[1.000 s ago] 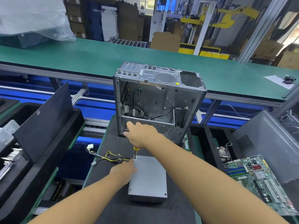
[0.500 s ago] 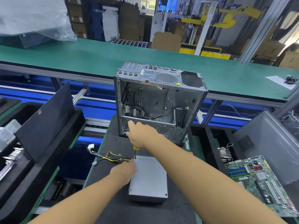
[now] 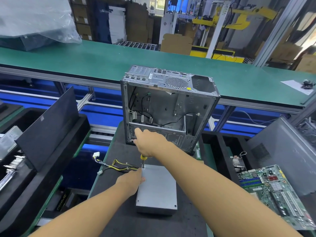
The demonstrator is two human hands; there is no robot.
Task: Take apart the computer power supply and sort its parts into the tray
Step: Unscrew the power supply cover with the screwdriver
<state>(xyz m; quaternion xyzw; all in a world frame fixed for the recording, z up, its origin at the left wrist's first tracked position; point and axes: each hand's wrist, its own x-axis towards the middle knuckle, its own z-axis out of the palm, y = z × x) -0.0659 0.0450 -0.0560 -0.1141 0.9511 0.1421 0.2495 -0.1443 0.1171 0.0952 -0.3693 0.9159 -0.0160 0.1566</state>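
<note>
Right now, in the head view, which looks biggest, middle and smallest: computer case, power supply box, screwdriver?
Computer case, biggest.
Power supply box, middle, even though nearer the camera.
Screwdriver, smallest; the right hand hides most of its handle.

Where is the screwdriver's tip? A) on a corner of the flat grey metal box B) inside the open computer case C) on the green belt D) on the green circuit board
A: the right hand holds the screwdriver upright, tip on the far left corner of the power supply, where the left hand rests.
</note>
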